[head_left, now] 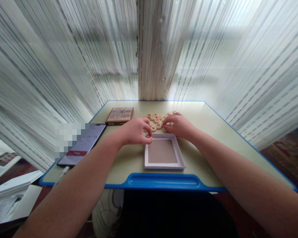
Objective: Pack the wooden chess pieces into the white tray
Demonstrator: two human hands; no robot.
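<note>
My left hand (pixel 138 129) pinches a round wooden Chinese chess piece (pixel 150 139) between thumb and fingertips. That piece is at the far left corner of an open white box tray (pixel 181 158), whose grey-brown bottom is bare. Beyond the tray, several loose Chinese chess pieces (pixel 157 121) with red or black characters lie in a cluster. My right hand (pixel 180 125) is at the right side of the cluster, its curled fingers closed round a piece and partly hiding those beneath.
A printed Chinese chess box (pixel 119 115) lies at the table's back left. A tablet or large phone (pixel 83 145) rests at the left edge, with a white cable (pixel 62 174) near it. The table (pixel 213 145) has a blue rim; striped curtains (pixel 154 49) hang behind it.
</note>
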